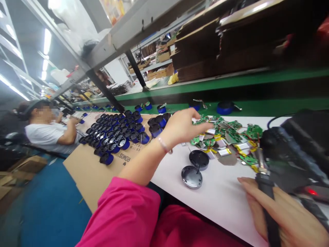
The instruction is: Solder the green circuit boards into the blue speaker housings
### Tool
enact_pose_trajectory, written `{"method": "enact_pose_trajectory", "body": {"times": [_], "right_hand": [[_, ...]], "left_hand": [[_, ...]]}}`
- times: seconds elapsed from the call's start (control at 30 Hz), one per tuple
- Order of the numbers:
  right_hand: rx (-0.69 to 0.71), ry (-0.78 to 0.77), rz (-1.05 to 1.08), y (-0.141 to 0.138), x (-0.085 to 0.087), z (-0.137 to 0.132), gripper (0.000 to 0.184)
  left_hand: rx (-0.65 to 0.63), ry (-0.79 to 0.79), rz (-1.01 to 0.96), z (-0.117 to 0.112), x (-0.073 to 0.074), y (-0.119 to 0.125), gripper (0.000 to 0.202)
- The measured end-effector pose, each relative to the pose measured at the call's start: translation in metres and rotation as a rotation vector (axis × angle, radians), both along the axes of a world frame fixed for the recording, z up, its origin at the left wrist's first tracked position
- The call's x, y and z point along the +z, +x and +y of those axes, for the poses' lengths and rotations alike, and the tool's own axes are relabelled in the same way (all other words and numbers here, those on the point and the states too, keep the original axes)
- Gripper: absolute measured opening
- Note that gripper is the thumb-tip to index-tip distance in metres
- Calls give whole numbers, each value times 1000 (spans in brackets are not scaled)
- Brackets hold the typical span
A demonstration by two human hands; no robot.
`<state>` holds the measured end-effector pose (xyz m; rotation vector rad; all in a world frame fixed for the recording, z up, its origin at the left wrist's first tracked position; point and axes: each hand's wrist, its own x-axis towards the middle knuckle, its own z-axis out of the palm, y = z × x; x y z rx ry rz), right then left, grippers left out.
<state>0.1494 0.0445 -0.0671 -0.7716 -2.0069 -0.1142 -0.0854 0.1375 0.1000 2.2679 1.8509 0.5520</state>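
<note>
Pink sleeves (120, 212) fill the bottom of the view. My right hand (285, 214) sits at the near right edge of the white tabletop (218, 195), fingers (257, 192) closed around the black handle of a soldering iron (267, 209), its metal shaft (262, 161) pointing toward the boards. My left hand (182, 128), bracelet at the wrist, reaches across with fingers stretched out and loosely together. Their tips reach the edge of a heap of green circuit boards (226, 135) mixed with pouch batteries (224, 152) and yellow tape. Whether they have hold of anything, I cannot tell. Just on my side of the heap lie a black round housing (199, 159) and a silver-faced disc (191, 177). Farther left, on a cardboard sheet (89, 171), stand rows of black-and-blue round housings (115, 137). A co-worker in a white T-shirt (48, 135) sits beyond them.
</note>
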Motion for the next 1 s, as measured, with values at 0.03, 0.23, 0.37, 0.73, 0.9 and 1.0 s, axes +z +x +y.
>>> {"method": "enact_pose_trajectory", "body": {"times": [0.03, 0.23, 0.37, 0.73, 0.9, 1.0], "right_hand": [[8, 7, -13, 1, -1, 0, 44], [-15, 68, -57, 2, 5, -2, 47], [-19, 30, -54, 6, 6, -7, 48], [-8, -107, -51, 18, 18, -20, 35], [-18, -112, -73, 15, 27, -21, 33], [-26, -95, -76, 14, 34, -22, 34]], "left_hand": [[-32, -82, -20, -22, -2, -8, 47], [43, -401, 23, -106, -51, -26, 67], [98, -330, -28, -118, -75, -18, 48], [-144, 86, 108, -55, -46, 20, 26], [-185, 50, 188, 14, -62, 60, 25], [-165, 13, 141, 35, -73, 75, 32]]}}
